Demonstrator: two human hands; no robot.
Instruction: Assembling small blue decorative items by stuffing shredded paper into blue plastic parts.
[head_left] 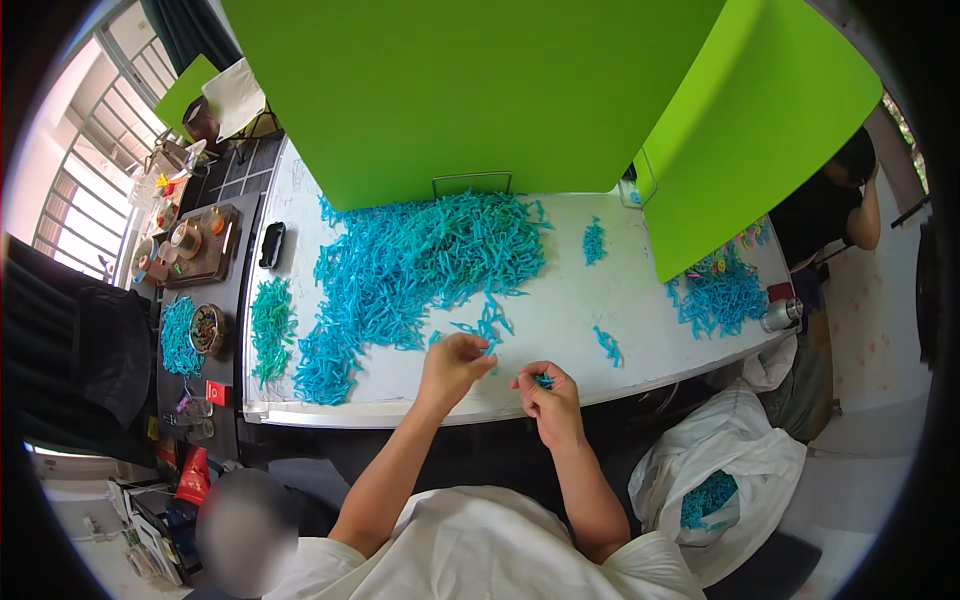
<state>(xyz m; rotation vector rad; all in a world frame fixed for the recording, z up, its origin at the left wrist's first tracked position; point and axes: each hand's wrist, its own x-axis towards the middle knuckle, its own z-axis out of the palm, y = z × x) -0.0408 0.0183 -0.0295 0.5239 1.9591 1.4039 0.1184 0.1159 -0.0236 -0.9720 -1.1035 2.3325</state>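
A wide heap of small, slim blue plastic pieces (385,265) covers the left and middle of the white table (560,290). My left hand (456,368) is pinched at the near tip of a loose string of these pieces (490,318), with a bit of blue at its fingertips. To its right, just above the table's front edge, my right hand (550,398) is curled around a few blue pieces (543,381). The exact shape of what each hand holds is too small to make out.
Small blue clusters lie on the right (594,241) and nearer me (607,346). Green pieces (271,330) lie left. Green panels (470,100) rise behind. A white sack (655,470) with blue pieces stands at lower right. Another person (820,215) sits beyond the right panel.
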